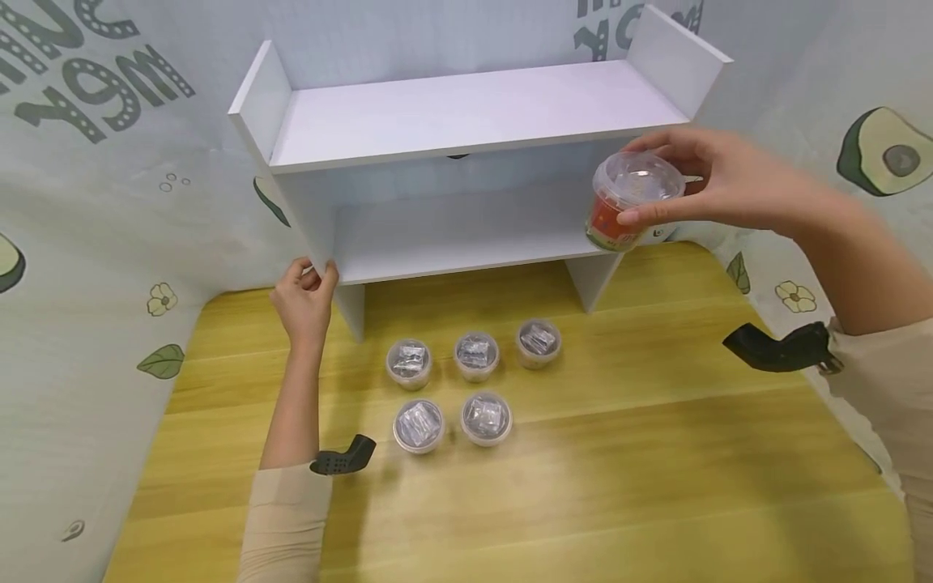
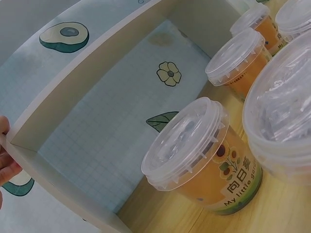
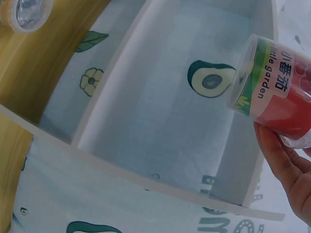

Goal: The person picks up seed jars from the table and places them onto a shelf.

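Observation:
My right hand [image 1: 722,182] grips a clear lidded plastic cup [image 1: 614,217] by its sides, just in front of the right end of a white two-tier shelf [image 1: 466,231]. A red label with "little garden" on it shows on this cup in the right wrist view, where it is turned on its side. With thumb and fingers, my left hand [image 1: 302,304] pinches the front edge of the shelf's left side panel. In the left wrist view only some of its fingertips [image 2: 9,170] show.
Several lidded cups [image 1: 487,419] stand in two rows on the wooden table [image 1: 641,453], in front of the shelf. One orange-labelled cup [image 2: 209,160] is close to the left wrist camera. White cloth [image 1: 95,219] with avocado prints hangs behind and at both sides.

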A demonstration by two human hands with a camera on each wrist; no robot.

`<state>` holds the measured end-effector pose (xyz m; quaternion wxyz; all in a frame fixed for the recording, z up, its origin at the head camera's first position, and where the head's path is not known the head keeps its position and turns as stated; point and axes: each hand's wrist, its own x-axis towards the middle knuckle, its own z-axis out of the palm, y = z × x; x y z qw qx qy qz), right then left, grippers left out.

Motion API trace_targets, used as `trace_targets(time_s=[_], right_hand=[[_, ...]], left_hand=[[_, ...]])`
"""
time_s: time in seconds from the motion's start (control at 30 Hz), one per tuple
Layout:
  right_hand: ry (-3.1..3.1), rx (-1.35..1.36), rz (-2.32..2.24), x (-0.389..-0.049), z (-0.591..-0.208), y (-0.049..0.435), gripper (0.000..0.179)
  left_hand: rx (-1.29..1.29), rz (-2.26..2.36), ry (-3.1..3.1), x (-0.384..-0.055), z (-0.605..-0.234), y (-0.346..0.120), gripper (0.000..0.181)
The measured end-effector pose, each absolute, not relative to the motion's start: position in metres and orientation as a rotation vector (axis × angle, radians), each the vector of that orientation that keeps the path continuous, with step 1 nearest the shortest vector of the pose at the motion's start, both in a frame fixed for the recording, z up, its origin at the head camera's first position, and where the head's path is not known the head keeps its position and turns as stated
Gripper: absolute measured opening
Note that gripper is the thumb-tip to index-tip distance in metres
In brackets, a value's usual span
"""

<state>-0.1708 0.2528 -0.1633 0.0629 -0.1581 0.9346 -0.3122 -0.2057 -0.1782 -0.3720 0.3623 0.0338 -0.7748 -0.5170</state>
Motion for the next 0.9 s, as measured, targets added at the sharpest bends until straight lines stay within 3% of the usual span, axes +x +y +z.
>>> trace_targets(time_s=[0.6,0.9], right_hand=[[2.849,-0.42,-0.908,-0.204,-0.122,0.265,0.067],[2.902,-0.322,-0.91,-0.227,-0.101,0.254,0.073]], left_hand=[[0.122,-1.468,-1.939,-0.202,-0.365,-0.171,0.02],[0.273,-1.548,-1.897,-0.2,-0.369,-0.175,0.021]])
